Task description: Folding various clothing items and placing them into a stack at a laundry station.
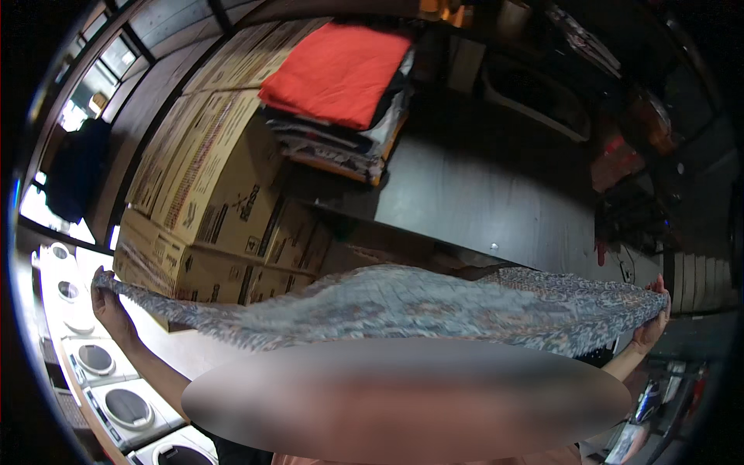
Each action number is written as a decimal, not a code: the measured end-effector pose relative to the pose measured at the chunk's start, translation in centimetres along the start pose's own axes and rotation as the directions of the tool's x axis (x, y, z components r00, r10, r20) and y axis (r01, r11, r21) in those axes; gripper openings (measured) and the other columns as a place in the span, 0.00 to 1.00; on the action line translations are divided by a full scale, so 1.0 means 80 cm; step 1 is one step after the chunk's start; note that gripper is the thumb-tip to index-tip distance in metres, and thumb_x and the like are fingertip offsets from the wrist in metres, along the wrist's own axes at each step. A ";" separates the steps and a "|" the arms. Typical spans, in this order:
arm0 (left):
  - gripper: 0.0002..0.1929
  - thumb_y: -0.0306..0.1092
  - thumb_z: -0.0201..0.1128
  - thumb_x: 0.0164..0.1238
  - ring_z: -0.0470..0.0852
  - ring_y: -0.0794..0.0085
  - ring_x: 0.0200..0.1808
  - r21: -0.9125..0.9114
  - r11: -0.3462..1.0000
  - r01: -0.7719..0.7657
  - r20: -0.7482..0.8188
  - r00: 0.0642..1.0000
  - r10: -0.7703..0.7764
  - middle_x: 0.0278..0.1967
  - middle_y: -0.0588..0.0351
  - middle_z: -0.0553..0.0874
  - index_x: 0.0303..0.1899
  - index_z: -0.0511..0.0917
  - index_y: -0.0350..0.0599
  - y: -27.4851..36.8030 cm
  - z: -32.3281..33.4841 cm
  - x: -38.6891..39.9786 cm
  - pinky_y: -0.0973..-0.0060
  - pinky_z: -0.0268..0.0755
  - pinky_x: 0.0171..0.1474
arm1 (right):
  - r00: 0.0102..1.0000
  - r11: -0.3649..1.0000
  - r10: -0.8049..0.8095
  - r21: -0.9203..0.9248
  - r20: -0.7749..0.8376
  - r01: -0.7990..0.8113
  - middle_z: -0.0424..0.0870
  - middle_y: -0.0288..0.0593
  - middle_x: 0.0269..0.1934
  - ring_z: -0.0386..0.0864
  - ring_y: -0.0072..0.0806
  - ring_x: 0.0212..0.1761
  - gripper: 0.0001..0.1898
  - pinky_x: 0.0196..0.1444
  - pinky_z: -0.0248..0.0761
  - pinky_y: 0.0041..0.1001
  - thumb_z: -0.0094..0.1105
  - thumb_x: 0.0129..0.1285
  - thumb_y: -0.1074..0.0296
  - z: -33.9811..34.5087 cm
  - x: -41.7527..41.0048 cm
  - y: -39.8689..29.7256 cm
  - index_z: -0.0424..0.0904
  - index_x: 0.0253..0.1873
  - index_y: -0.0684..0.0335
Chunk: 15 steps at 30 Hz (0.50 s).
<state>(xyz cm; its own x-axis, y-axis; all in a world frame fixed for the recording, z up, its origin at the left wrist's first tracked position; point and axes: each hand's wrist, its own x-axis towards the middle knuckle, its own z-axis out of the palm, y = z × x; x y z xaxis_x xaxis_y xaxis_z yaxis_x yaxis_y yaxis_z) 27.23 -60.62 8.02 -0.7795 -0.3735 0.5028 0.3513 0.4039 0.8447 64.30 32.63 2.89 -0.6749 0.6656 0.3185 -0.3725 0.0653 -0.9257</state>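
Observation:
A patterned grey-blue cloth (395, 305) is stretched wide across the view in front of me, above the floor and beside the work surface. My left hand (106, 299) grips one end at the far left, where the cloth is bunched narrow. At the far right, my right hand (654, 322) holds the opposite end, with its fingertips showing above the edge. The fabric billows in the middle and looks slightly motion-blurred. A blurred oval hides what lies below its near edge.
Stacked cardboard boxes (232, 186) stand at the left. A pile of folded clothes, topped by a red-orange garment (343, 72), rests on the grey tabletop (465, 186). Front-loading machines (125, 407) line the lower left. A dark plastic-looking basket (537, 102) sits farther back.

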 end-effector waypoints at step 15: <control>0.06 0.32 0.61 0.66 0.73 0.83 0.32 -0.244 0.964 -0.104 0.720 0.646 0.252 0.30 0.66 0.77 0.39 0.78 0.41 0.185 0.618 0.037 0.83 0.65 0.38 | 0.518 0.935 -0.233 -0.335 -0.823 -0.112 0.80 0.48 0.52 0.76 0.35 0.52 0.21 0.58 0.66 0.30 0.52 0.69 0.58 -0.401 0.114 -0.031 0.74 0.57 0.69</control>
<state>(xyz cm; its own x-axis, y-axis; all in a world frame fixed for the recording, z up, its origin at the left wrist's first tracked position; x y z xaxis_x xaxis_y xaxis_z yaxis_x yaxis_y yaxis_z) 4.51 -14.48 12.92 -0.7890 0.4618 0.4053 0.5461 0.2249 0.8069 79.51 62.40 1.58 0.2614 0.9414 0.2129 -0.0593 0.2359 -0.9700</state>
